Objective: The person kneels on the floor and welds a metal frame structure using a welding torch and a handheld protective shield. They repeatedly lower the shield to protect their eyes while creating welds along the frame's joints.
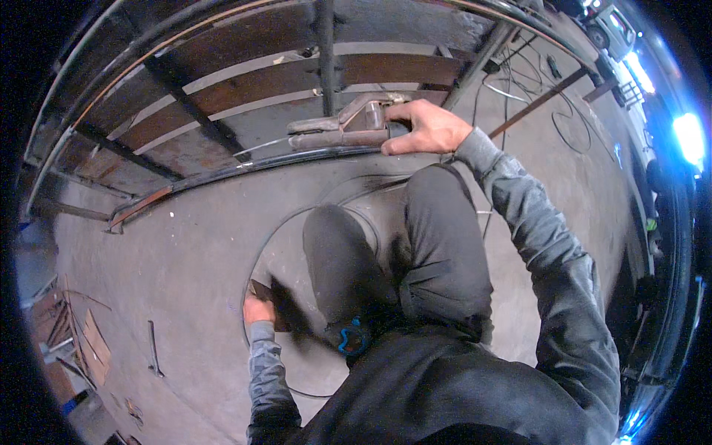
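My right hand [430, 127] is wrapped round the handle of a worn welding electrode holder [337, 138]. A thin welding rod [263, 145] sticks out of its jaws to the left, above the lower tube of a dark steel frame [297, 156]. Down at the left, near the floor, my left hand [258, 308] is closed on the edge of a flat dark brown piece [282, 320]. Its kind does not show, and my fingers are partly hidden there. My bent knees are between the two hands.
Dark crossbars [196, 115] and rusty brown strips [400, 69] fill the frame ahead. A black cable [256, 259] loops over the concrete floor around my legs. More cables [519, 78] lie at the far right. A small metal bar [153, 348] and scrap pieces [95, 348] lie at the left.
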### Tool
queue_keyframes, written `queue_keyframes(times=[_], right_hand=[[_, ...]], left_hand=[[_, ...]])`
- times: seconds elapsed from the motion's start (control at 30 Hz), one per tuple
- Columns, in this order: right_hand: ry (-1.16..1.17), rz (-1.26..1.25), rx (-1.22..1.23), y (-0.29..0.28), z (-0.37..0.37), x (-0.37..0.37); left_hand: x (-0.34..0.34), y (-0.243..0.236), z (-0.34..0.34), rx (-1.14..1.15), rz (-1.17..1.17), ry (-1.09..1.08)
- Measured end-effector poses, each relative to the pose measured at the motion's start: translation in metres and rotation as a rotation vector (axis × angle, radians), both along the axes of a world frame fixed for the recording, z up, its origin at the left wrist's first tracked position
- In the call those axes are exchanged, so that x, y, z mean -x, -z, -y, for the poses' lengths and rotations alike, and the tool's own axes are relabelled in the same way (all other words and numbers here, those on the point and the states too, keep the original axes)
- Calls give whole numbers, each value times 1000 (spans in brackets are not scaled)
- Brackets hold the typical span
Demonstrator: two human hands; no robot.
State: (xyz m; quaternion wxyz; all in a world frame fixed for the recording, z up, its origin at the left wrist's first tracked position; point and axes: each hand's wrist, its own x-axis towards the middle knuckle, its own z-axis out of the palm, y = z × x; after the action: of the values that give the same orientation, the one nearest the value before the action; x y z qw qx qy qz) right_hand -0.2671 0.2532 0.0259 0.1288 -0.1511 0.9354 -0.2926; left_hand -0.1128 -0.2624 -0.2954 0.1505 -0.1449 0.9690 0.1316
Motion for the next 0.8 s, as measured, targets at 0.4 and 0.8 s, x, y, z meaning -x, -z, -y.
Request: queue_keyframes(times=[0.4,0.8], right_hand=[[-41,49,192,24,10,18],[-91,500,584,75,-28,52]], left_hand=[[-92,-36,-12,-161,-217,-476],[-199,-22,-109,67,-268,-787]])
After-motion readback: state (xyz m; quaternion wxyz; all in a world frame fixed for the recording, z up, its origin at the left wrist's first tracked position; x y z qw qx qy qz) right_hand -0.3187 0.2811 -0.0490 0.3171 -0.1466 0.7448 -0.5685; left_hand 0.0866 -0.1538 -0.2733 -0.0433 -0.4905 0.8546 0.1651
